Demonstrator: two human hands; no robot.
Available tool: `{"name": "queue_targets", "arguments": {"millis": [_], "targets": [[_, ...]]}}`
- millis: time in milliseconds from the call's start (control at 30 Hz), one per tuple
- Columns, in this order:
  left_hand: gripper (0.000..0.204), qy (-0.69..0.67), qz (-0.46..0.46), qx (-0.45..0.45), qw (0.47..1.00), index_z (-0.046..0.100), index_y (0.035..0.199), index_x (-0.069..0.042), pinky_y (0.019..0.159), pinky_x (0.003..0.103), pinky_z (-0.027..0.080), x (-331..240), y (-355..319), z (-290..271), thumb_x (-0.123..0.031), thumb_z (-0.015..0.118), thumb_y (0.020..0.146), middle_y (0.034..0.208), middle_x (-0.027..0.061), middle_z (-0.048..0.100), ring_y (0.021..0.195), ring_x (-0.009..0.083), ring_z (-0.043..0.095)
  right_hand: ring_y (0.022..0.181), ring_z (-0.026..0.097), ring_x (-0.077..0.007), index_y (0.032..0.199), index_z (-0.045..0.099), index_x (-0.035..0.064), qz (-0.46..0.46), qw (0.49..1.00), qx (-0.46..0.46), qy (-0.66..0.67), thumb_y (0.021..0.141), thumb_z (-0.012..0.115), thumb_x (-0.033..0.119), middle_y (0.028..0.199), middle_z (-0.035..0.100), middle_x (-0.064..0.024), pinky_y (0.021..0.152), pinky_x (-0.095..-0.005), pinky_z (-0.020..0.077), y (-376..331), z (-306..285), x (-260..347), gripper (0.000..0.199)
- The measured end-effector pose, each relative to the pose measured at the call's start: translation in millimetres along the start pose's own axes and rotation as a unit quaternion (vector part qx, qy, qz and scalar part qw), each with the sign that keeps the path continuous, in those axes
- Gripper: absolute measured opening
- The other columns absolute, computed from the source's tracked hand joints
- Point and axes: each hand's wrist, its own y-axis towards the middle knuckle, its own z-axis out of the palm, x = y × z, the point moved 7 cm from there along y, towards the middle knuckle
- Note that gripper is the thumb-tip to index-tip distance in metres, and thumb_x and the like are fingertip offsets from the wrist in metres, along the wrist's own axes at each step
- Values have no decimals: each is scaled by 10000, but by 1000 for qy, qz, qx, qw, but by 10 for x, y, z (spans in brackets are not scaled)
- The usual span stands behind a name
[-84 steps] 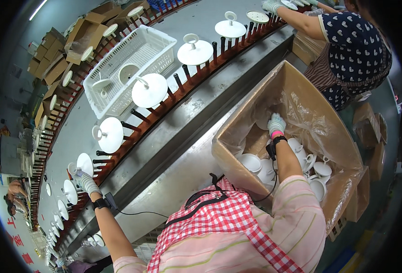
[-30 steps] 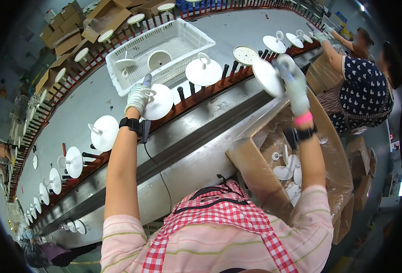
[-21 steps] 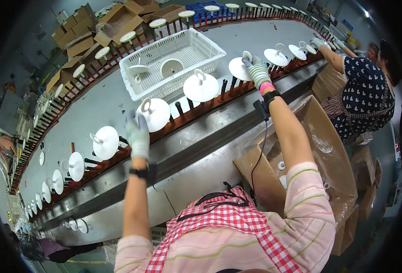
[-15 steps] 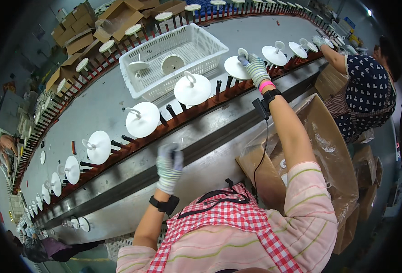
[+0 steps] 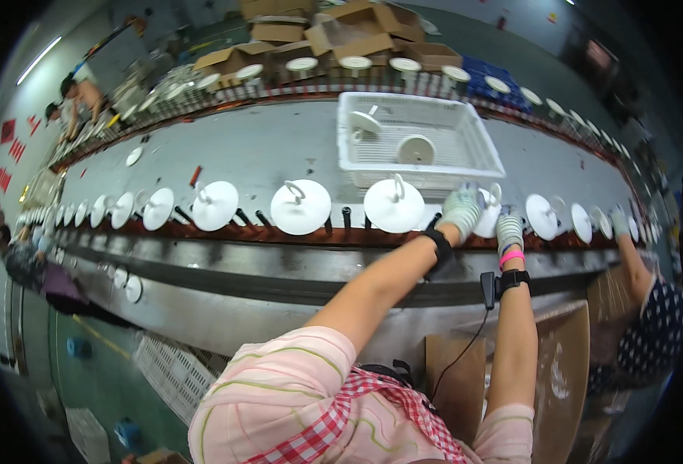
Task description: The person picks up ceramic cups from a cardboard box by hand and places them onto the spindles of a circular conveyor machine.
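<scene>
Both my gloved hands are at one white disc (image 5: 487,223) with an upright ring on its face, in the row along the near rail. My left hand (image 5: 462,209) is closed at the disc's left side, partly covering it. At its right edge, my right hand (image 5: 509,227) is closed on the rim, its fingertips partly hidden. Another white ringed disc (image 5: 394,206) sits on the rail left of my hands, and a further ringed disc (image 5: 542,216) stands to their right.
Behind the row stands a white perforated basket (image 5: 421,175) holding a few white pieces. Black pegs (image 5: 347,216) stick up from the rail between discs. Below my right arm is an open cardboard box (image 5: 562,371). A co-worker's gloved hand (image 5: 618,223) touches the row at right.
My left hand has moved from above the metal ledge to the disc, joining my right hand. The view has turned, so the rail now runs nearly level.
</scene>
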Motion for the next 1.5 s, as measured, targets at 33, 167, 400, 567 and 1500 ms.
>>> {"name": "queue_targets", "arguments": {"millis": [33,167,400,567,1500], "targets": [[394,26,-64,39,997,516,1134,-63,847,456,461,63,-159,52,-339,473,856,1148,189,544,964,363,584,927,575,-395,1185,522,74,49,993,-2,111,894,441,195,992,603,-235,827,-434,442,-127,24,-5,325],[376,52,-79,121,988,583,1101,-38,855,449,463,-139,-236,-314,-301,481,852,1131,210,574,990,367,585,949,560,-425,1124,560,49,-39,990,-9,138,837,544,247,1029,597,-248,802,-434,458,-297,-437,644,349],[386,52,-102,145,983,649,1013,-42,831,402,482,-78,-79,-339,-323,612,752,1032,214,628,983,339,603,826,608,-313,1002,622,12,-200,938,19,281,785,585,226,935,646,-200,729,-390,466,-316,-368,891,307],[321,30,-111,47,992,644,931,-34,794,412,491,120,-231,-593,-300,615,753,942,210,643,922,348,615,813,618,-324,1112,573,-9,-314,926,-92,188,827,554,249,964,646,-206,716,-388,467,-295,-283,1104,385],[225,291,-207,-68,931,560,1045,-64,609,322,520,1315,-871,-3002,-69,459,844,877,99,589,743,188,576,977,585,-336,1089,608,31,122,938,324,4,814,562,355,1049,624,-171,848,-417,462,-3387,-711,-2561,428]]}}
